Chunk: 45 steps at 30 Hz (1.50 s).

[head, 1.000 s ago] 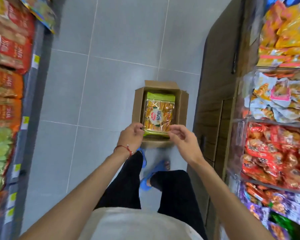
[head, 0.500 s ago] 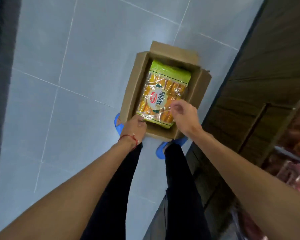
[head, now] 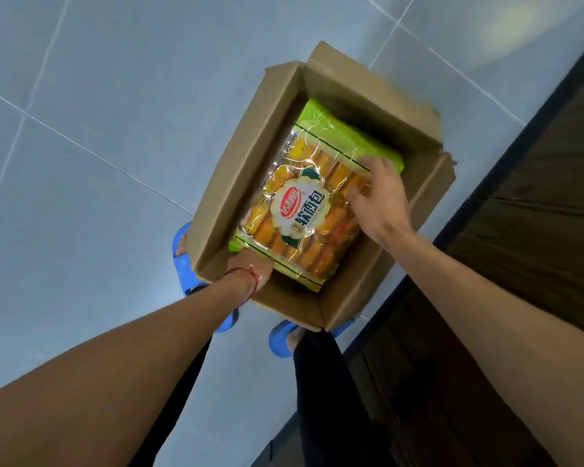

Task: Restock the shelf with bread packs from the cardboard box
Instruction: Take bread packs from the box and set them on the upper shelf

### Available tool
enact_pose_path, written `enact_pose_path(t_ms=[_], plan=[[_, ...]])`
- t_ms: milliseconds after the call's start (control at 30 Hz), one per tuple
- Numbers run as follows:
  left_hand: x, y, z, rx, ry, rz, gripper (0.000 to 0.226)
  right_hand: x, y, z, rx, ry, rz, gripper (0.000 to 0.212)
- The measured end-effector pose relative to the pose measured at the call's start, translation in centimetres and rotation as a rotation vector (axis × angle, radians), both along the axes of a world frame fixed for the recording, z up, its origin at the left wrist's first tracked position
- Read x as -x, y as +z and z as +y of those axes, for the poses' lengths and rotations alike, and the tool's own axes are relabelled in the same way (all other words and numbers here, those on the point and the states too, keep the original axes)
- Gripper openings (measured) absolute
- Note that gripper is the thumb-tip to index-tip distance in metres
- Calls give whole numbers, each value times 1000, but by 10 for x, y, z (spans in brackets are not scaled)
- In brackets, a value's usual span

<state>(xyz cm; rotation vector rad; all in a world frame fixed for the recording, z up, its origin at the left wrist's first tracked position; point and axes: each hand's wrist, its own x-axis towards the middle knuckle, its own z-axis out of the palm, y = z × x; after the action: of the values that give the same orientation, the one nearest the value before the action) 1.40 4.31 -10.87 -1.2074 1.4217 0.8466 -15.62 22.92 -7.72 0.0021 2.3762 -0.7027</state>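
An open cardboard box [head: 250, 156] stands on the floor at my feet. Inside lies a bread pack [head: 304, 203] with green ends, a clear window over golden rolls and a round label. My left hand [head: 250, 269], a red string on its wrist, reaches into the box at the pack's near left corner, its fingers hidden under the pack's edge. My right hand [head: 380, 200] lies on the pack's right side, fingers curled over its edge. Whether more packs lie beneath is hidden.
Grey floor tiles [head: 98, 112] spread to the left and beyond the box. A dark wooden shelf base [head: 520, 247] runs along the right. My blue sandals [head: 182, 261] stand under the box's near side.
The view has dropped closer to the box, and the stocked shelves have left the frame. Both hands went from the box's near rim down onto the pack, the right sliding further along its right side.
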Motion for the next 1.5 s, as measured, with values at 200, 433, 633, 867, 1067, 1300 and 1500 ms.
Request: enact_pose_path(t_ms=[200,433,633,867,1067,1300,1500], plan=[[25,-40,12,-82,349,-50,90,37,-58,3,-95,153,49,73],[12,-70,28,-37,884,110,107,66,-87,2,-183,353,-71,87],[12,-65,25,126,1041,132,105,59,-72,0,-183,315,-182,79],[2,-19,10,153,962,191,114,33,-24,7,-169,199,-249,75],[-25,21,9,98,948,222,125,26,53,-4,-164,220,-198,60],[-11,159,-25,7,921,441,56,7,173,-20,-129,199,-207,48],[-10,290,-95,-67,878,580,37,-31,296,-47,32,-4,-236,55]])
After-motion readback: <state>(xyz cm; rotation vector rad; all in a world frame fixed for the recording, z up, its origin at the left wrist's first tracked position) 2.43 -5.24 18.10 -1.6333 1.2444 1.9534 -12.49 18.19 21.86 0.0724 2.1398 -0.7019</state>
